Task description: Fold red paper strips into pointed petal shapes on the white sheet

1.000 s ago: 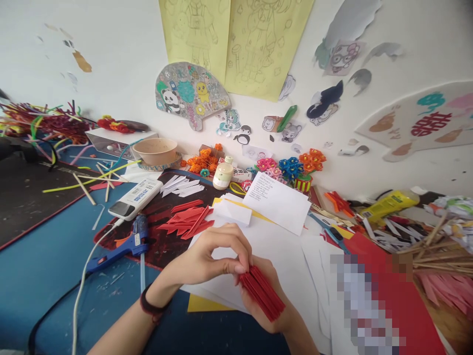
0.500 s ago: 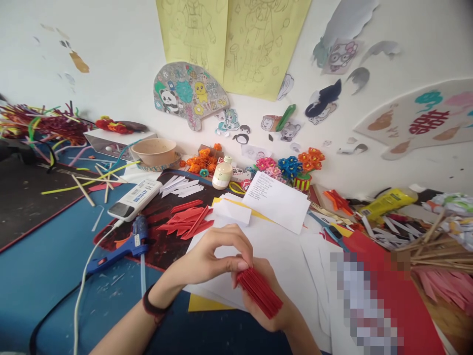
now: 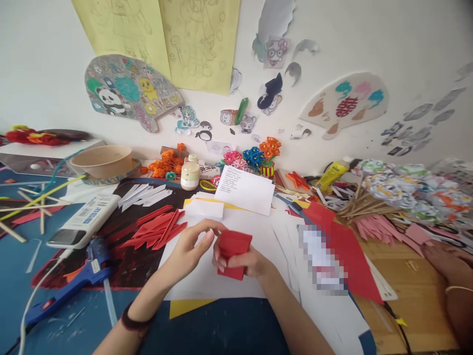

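Note:
My right hand grips a bundle of folded red paper, its thumb across the front and its other fingertips showing at the left edge. The bundle stands roughly upright, its broad flat face towards me. On the left, my left hand has its thumb and forefinger apart, the fingers stretched to the bundle's upper left corner. Whether they touch it I cannot tell. Beneath both hands lie white paper sheets. Beside my left hand is a pile of red paper strips on a dark mat.
At left are a blue glue gun, a white corded device and a bowl. A glue bottle, a handwritten sheet and paper flowers line the back. Another person's arm rests at the right edge.
The view has swung right. The red bundle has turned from showing its pleated edges to showing a flat face, held in my right hand. My left thumb and forefinger have come off its end and spread.

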Demonstrator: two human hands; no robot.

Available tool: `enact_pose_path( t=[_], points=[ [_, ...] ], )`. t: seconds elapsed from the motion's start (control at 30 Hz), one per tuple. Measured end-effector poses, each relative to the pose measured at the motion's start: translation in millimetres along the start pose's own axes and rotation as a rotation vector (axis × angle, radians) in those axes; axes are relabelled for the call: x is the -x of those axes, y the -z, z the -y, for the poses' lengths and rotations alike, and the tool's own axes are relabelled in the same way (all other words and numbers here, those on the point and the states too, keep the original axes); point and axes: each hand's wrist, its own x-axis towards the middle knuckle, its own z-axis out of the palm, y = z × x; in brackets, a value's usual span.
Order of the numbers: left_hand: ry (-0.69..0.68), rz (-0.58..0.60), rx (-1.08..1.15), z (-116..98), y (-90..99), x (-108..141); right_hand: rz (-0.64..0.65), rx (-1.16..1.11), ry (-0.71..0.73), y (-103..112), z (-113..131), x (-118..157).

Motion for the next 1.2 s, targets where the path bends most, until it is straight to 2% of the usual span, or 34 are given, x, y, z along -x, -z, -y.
enact_pose_path(
  t=[0.1, 0.23, 0.33, 0.4, 0.53, 0.63, 0.77, 0.9, 0.97, 1.1, 1.2],
  points=[
    [0.046, -0.041, -0.055, 9, -9.3, -5, -0.121, -0.051, -0.066, 5, -2, 0],
    [0.121, -0.053, -0.028, 15, -18.8, -8, -0.074, -0.027, -0.185, 7, 1, 1],
    [0.182, -0.116, 0.082, 19, -23.5, -8, -0.15, 0.01, -0.196, 6, 6, 1],
    [0.231, -0.195, 0.166, 24, -24.3, -7, -0.22, 0.023, -0.158, 6, 8, 0],
    [0.166, -0.468, 0.11, 36, -20.0, -7, -0.347, 0.102, -0.107, 13, 6, 0],
    [0.199, -0.544, 0.077, 43, -16.3, -7, -0.539, 0.187, -0.025, 23, 0, -1],
    [0.202, -0.444, -0.115, 44, -17.1, -8, -0.753, 0.233, 0.105, 39, -4, 0],
    [0.029, -0.388, -0.612, 41, -24.8, -16, -0.945, 0.33, 0.172, 61, -1, 6],
    [-0.107, -0.274, -0.836, 39, -31.3, -26, -1.024, 0.399, 0.153, 74, 1, 11],
    [-0.332, 0.086, -1.083, 41, -47.9, -52, -1.118, 0.586, 0.101, 96, 2, 19],
    [-0.378, 0.176, -1.096, 48, -56.1, -71, -1.173, 0.741, 0.113, 102, 1, 20]
  ],
)
